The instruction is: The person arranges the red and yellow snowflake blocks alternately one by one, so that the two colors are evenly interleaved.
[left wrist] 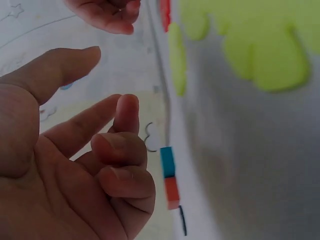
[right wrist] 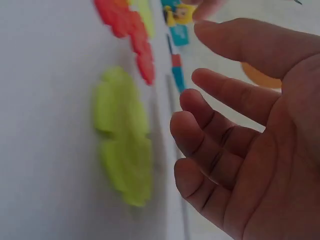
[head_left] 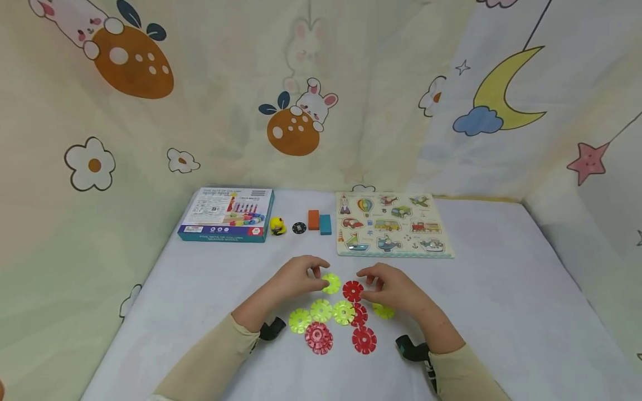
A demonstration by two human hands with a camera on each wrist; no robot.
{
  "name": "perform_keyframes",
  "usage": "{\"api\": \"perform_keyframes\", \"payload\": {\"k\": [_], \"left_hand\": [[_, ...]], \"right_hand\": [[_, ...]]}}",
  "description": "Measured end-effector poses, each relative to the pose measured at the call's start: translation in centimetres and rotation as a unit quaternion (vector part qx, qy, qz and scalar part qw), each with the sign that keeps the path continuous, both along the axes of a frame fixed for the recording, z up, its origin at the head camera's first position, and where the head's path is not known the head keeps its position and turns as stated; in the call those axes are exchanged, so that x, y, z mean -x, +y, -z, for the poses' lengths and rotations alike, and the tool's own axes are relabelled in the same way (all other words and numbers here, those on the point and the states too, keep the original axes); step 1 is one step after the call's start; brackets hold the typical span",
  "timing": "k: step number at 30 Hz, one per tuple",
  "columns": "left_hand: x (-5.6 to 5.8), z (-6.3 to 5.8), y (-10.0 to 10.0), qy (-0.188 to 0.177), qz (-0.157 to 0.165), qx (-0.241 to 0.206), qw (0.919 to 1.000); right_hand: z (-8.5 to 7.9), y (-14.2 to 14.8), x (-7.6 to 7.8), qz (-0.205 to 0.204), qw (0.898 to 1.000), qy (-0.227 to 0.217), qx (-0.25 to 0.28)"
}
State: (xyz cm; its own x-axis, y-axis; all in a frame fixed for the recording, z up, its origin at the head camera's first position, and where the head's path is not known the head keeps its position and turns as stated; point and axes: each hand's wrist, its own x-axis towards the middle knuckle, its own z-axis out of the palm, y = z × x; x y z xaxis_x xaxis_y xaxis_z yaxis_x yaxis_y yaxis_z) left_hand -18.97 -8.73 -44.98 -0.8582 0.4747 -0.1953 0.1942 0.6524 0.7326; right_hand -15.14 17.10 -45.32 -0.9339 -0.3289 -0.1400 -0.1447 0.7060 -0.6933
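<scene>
My left hand (head_left: 297,277) is over the table beside a yellow-green notched disc (head_left: 331,284), its thumb overlapping that disc in the head view. The left wrist view has thumb and forefinger apart with nothing between them. Opposite it, my right hand (head_left: 395,287) hovers by a red notched disc (head_left: 353,291), fingers loosely bent and holding nothing. Another yellow-green disc (right wrist: 122,140) lies under the right hand, partly hidden by it in the head view. Several more red and yellow-green discs lie nearer me, including a darker red one (head_left: 319,338) that overlaps its neighbour.
Along the back stand a toy box (head_left: 225,214), a small yellow figure (head_left: 277,226), a black round piece (head_left: 299,228), an orange block (head_left: 313,219) and a blue block (head_left: 325,225). A vehicle picture puzzle board (head_left: 393,225) lies right of them. Printed cloth (head_left: 225,111) hangs behind the table.
</scene>
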Motion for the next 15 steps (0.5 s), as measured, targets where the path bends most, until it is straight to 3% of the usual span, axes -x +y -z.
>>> {"api": "perform_keyframes", "payload": {"k": [7, 15], "left_hand": [[0.1, 1.5, 0.4, -0.02, 0.011, 0.028, 0.9993], [-0.1, 2.6, 0.7, 0.034, 0.037, 0.095, 0.9942]], "right_hand": [[1.4, -0.7, -0.2, -0.007, 1.0, 0.003, -0.025], [1.9, -1.1, 0.0, 0.007, 0.999, 0.011, -0.048]]}}
